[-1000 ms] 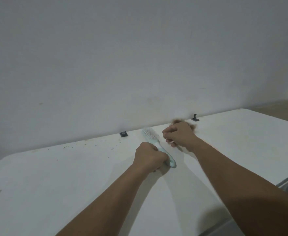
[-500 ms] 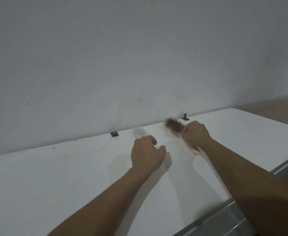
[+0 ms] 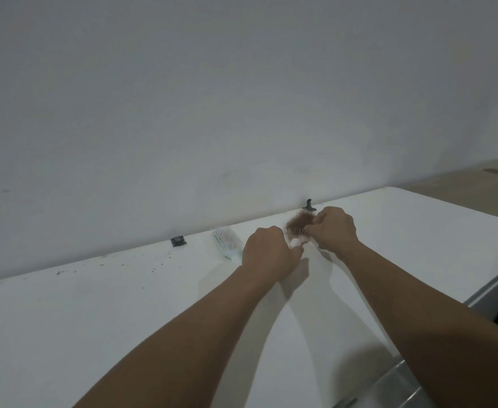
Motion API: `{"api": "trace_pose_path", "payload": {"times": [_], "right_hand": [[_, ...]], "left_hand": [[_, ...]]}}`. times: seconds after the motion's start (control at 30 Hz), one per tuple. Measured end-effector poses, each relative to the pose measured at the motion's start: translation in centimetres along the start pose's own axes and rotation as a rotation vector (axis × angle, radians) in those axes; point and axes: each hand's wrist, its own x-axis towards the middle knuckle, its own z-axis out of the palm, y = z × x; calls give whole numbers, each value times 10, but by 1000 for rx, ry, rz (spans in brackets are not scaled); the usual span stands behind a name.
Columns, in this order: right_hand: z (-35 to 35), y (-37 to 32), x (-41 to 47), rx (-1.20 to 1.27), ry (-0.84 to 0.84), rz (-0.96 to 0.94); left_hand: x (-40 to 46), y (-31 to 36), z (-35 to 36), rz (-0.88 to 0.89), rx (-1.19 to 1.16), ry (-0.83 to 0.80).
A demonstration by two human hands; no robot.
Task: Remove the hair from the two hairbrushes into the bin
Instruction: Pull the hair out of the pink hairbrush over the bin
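A: Going from the left of the frame, what's there?

B: The white counter (image 3: pixel 65 334) with dark specks along its far edge, then a small black clip (image 3: pixel 178 241) by the wall. Right of it lies the mint brush (image 3: pixel 227 242), bristles up, with no hair that I can see on it.

A: A second ago the left hand was gripping that one.

B: It has let go. The left hand (image 3: pixel 266 254) has crossed to the pink brush (image 3: pixel 297 239) and now curls round its lower end, near the centre of the frame. I'd judge the first brush finished and the second just begun.

A: And the hair?

B: A brown clump of hair (image 3: pixel 299 221) sits on the pink brush's bristles. The right hand (image 3: pixel 334 229) has shifted from that brush's handle to the clump, fingers pinched on it.

A: Room to work?

B: Little behind: the wall is just beyond, with a black hook (image 3: pixel 309 204) near the right hand. Open counter lies toward the camera and to the right, as far as its rounded corner and the metal edge at lower right. No bin is in view, so where the hair goes I cannot tell.
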Motion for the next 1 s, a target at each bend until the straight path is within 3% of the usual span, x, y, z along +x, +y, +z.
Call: {"api": "trace_pose_path", "payload": {"times": [0.13, 0.33, 0.57, 0.87, 1.0], "right_hand": [[3, 10, 10, 18, -39, -17], [7, 16, 22, -36, -201, -211], [-4, 25, 13, 287, -144, -28], [-77, 34, -14, 763, 92, 166], [-129, 48, -38, 870, 18, 238]], "left_hand": [[13, 3, 7, -17, -10, -89], [27, 1, 15, -116, -100, -189], [27, 12, -3, -187, -171, -344], [2, 42, -22, -123, -532, -490], [-27, 67, -25, -72, -617, -541]]}}
